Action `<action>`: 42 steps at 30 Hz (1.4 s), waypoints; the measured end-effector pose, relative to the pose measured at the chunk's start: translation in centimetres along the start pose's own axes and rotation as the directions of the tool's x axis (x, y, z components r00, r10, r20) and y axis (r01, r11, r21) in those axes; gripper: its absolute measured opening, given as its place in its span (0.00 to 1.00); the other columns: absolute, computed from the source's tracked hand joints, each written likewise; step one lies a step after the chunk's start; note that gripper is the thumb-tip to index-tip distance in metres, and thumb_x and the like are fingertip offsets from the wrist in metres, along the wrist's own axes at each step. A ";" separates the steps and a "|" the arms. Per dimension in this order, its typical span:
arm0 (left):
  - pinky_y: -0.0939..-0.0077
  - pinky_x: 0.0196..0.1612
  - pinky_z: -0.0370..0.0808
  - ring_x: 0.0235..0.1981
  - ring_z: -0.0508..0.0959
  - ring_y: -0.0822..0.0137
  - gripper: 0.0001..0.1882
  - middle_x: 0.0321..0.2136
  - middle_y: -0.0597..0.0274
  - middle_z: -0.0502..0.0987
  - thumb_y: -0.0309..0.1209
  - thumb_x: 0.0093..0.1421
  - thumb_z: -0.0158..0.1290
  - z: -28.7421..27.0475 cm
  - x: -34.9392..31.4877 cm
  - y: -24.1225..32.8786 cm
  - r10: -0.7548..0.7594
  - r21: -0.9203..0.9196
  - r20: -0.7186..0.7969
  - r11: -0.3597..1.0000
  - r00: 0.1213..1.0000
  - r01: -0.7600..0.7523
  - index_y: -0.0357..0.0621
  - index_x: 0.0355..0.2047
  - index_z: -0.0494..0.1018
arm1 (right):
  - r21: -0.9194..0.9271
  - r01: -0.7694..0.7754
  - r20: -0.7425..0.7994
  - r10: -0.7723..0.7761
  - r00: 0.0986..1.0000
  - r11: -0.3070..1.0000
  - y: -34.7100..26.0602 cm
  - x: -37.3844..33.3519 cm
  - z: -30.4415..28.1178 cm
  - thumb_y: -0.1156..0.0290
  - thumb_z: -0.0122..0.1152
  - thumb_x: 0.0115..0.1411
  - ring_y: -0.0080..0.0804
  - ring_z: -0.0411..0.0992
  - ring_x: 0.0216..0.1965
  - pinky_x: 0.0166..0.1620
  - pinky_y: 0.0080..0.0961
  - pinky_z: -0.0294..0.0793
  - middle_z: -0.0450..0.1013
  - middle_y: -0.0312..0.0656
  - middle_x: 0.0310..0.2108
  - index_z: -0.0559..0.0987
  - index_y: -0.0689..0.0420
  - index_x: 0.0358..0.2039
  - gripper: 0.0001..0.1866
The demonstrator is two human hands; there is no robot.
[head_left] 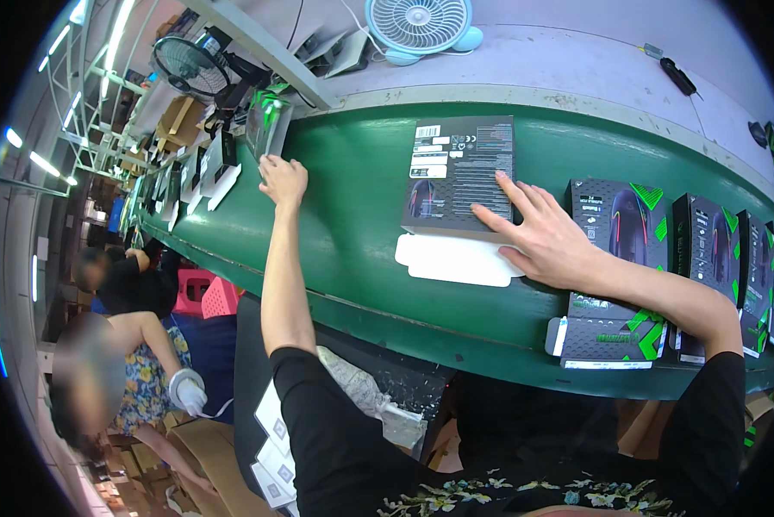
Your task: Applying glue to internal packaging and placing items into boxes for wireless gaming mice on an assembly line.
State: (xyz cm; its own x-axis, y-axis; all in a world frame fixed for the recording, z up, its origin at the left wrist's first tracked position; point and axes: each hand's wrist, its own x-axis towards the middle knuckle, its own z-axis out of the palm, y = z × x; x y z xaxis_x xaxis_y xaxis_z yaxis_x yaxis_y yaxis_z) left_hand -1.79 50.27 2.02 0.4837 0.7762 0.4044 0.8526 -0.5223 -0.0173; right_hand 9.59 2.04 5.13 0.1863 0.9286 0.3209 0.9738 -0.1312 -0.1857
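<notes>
A dark computer mouse box (460, 177) lies on the green work surface (352, 207) in front of me, its small-print side up. Its white end flap (456, 260) sticks out toward me. My right hand (546, 233) rests on the right side of this box with its fingers spread, the thumb near the flap. Out to the left, my left hand (284, 179) is closed at the near end of another dark box (268, 125) with green markings. Its fingertips are partly hidden there.
Several mouse boxes (618, 222) with opened flaps lie in a row on the right. More boxes (219, 159) line the far left of the surface. A blue fan (420, 21) and a screwdriver (680, 77) are beyond the back edge. Another person (150, 336) sits at lower left.
</notes>
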 end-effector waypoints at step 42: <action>0.72 0.52 0.78 0.48 0.80 0.60 0.28 0.50 0.46 0.75 0.12 0.57 0.53 -18.8 -27.6 -2.9 -0.143 -0.834 0.456 -0.415 0.879 0.365 0.27 0.59 0.64 | 0.263 -0.177 -0.088 0.206 0.975 0.949 2.9 -6.6 -5.0 0.59 0.56 0.65 0.57 0.61 0.64 0.63 0.45 0.64 0.54 0.55 0.67 0.57 0.49 0.70 0.35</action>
State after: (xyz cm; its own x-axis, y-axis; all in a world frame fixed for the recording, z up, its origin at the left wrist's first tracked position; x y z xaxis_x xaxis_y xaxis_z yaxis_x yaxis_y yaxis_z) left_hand -21.35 23.75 8.14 0.3935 0.9174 -0.0588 -0.3422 0.2055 0.9169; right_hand 11.80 -6.15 7.09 0.3936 0.8473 0.3566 0.8565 -0.1972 -0.4770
